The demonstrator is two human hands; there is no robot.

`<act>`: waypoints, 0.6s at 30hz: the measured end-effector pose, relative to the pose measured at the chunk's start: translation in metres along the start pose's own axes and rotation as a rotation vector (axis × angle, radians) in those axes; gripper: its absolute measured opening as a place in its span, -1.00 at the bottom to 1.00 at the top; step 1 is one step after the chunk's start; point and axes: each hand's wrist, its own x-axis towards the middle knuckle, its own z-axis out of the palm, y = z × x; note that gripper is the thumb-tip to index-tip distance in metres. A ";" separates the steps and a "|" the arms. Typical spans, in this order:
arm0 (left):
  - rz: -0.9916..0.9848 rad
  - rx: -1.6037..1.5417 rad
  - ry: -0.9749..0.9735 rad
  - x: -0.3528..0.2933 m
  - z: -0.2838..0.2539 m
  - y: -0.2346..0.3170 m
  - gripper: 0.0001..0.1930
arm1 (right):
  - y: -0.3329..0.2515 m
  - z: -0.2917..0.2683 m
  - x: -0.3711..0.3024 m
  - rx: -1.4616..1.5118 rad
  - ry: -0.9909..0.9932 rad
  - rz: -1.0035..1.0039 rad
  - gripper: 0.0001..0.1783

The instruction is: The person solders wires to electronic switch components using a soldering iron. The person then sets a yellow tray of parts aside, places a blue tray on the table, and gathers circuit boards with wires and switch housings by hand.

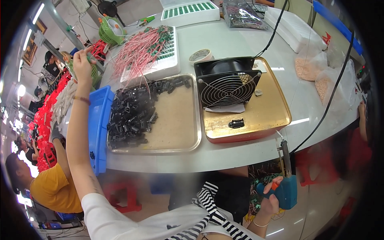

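My left hand point(83, 66) is raised at the far left, beside a small green fan point(111, 30) and a heap of pink wires point(134, 56). Its fingers are curled together; what they hold, if anything, is hidden. Low at the right, below the table edge, my right hand point(270, 203) grips a teal soldering gun point(288, 192) with an orange trigger. The gun's metal tip points up toward a gold tin lid point(268, 118). One small black plastic part point(236, 123) lies on that lid, in front of a black square cooling fan point(228, 86).
A clear tray point(176, 124) holds many black parts, with a blue bin point(100, 124) at its left. Behind are white foam trays point(192, 15), a tape roll point(201, 56) and bags of small beige pieces point(308, 66). A black cable point(340, 84) hangs at the right. A co-worker in yellow point(56, 188) sits left.
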 end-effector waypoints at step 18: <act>0.431 0.445 -1.143 -0.184 0.032 0.087 -0.88 | 0.003 0.013 0.007 -0.021 -0.018 0.017 -0.44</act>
